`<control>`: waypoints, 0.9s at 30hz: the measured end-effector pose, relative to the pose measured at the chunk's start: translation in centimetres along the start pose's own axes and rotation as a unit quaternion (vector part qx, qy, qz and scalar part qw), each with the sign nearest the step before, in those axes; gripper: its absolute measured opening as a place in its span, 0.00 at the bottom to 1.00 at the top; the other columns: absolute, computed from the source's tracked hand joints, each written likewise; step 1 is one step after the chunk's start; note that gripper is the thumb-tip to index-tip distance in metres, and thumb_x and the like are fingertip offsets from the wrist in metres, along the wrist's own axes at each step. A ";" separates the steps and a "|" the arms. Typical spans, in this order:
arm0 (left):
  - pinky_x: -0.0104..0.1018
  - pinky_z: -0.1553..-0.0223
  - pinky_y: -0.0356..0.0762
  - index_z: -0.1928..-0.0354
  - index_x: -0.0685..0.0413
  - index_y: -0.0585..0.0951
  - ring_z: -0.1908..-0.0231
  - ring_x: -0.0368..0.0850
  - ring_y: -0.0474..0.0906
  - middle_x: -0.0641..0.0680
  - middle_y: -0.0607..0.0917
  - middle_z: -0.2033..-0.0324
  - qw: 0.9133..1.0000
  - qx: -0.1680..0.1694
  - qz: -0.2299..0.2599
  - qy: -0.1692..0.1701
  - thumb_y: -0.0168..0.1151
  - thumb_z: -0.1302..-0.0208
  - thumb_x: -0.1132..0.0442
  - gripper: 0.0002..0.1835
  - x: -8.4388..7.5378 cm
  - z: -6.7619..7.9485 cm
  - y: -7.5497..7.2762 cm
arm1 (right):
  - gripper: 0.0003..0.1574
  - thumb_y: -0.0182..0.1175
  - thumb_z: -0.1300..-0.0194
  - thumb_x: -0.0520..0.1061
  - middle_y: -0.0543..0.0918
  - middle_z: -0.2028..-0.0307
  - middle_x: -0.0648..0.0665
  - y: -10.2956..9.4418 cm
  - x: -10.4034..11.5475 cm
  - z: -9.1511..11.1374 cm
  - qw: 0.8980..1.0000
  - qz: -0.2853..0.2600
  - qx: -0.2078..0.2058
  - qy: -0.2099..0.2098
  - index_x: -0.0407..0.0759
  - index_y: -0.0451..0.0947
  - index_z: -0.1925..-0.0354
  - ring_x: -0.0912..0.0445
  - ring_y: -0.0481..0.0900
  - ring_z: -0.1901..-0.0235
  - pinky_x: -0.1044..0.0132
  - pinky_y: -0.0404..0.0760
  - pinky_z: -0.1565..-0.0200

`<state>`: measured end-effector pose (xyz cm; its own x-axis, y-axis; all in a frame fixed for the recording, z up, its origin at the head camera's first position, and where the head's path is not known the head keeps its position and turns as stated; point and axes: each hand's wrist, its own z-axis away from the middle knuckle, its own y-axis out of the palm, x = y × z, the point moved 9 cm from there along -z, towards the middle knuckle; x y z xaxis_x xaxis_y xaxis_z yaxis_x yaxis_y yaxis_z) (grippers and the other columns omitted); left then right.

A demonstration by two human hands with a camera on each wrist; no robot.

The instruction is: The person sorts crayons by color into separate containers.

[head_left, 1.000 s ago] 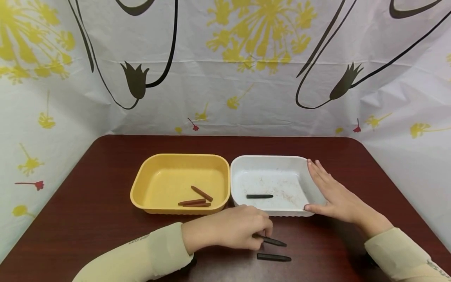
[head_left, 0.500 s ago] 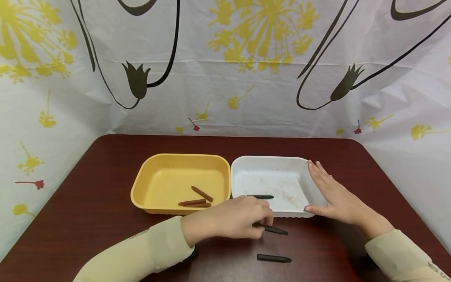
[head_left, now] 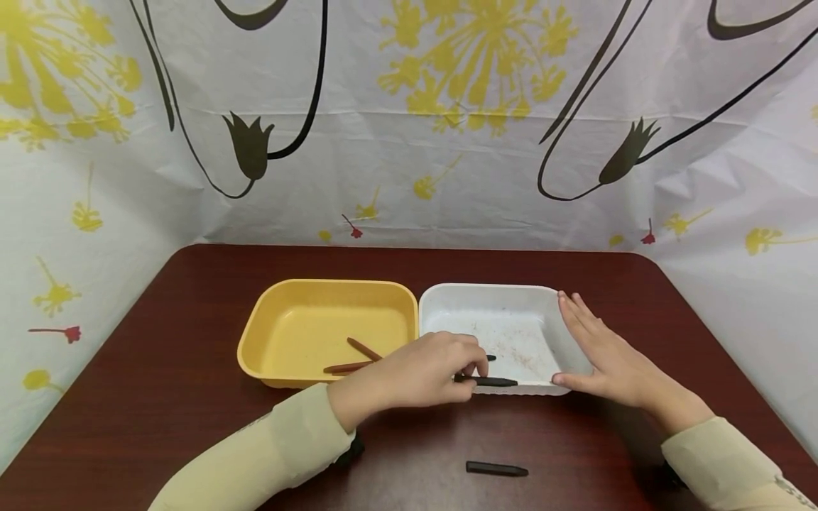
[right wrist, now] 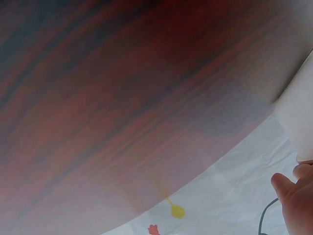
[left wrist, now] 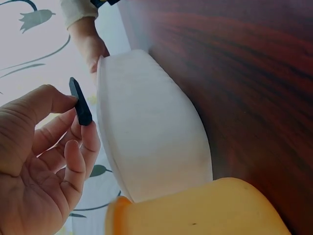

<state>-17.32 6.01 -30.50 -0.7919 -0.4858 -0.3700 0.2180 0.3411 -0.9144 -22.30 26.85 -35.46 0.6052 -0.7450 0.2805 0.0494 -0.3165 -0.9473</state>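
My left hand [head_left: 424, 370] pinches a black crayon [head_left: 495, 382] between thumb and fingers, over the near rim of the white tray [head_left: 511, 312]. The left wrist view shows that crayon [left wrist: 81, 104] held at the fingertips, beside the tray's outer wall [left wrist: 146, 122]. Inside the white tray lies another black crayon [head_left: 491, 358], mostly covered by the left hand. My right hand [head_left: 610, 360] rests at the tray's right rim, fingers straight and thumb at the near corner. A third black crayon [head_left: 497, 468] lies on the table nearer me.
Left of the white tray, right up against it, stands a yellow tray [head_left: 275, 323]. Several reddish-brown crayons [head_left: 363, 348] lie in it, partly behind my left wrist. The dark wood table [head_left: 160, 397] is backed by a patterned white sheet [head_left: 396, 163].
My left hand has lifted the black crayon off the table and carried it away from me to the white tray's near rim. The right hand has stayed in place.
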 end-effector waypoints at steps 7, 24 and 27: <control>0.21 0.64 0.68 0.60 0.51 0.85 0.69 0.34 0.72 0.47 0.82 0.68 1.000 -0.012 0.021 -0.014 0.61 0.41 0.66 0.09 1.1 -0.3 0.0 | 0.72 0.70 0.44 0.60 0.39 0.20 0.45 0.0 0.2 0.1 1.000 0.010 -0.003 -0.007 0.42 0.35 0.20 0.57 0.28 0.21 0.44 0.46 0.24; 0.24 0.65 0.67 0.62 0.54 0.85 0.70 0.37 0.71 0.48 0.80 0.71 0.997 -0.002 0.029 -0.078 0.62 0.41 0.69 0.07 4.4 -2.0 1.4 | 0.71 0.70 0.44 0.60 0.38 0.20 0.46 0.0 0.1 0.1 1.000 0.007 -0.001 -0.004 0.40 0.36 0.21 0.59 0.27 0.21 0.42 0.46 0.24; 0.24 0.65 0.67 0.62 0.52 0.85 0.69 0.37 0.72 0.47 0.81 0.71 0.995 0.011 0.031 -0.090 0.63 0.40 0.68 0.07 4.9 -2.5 1.8 | 0.72 0.71 0.44 0.60 0.38 0.20 0.46 0.0 0.0 0.2 1.000 -0.001 0.001 0.005 0.41 0.36 0.20 0.58 0.27 0.21 0.38 0.46 0.25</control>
<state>-22.22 6.25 -33.49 -0.6623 -0.6012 -0.4471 0.2776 0.3574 -0.8918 -22.17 26.97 -35.49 0.5971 -0.7500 0.2846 0.0519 -0.3179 -0.9467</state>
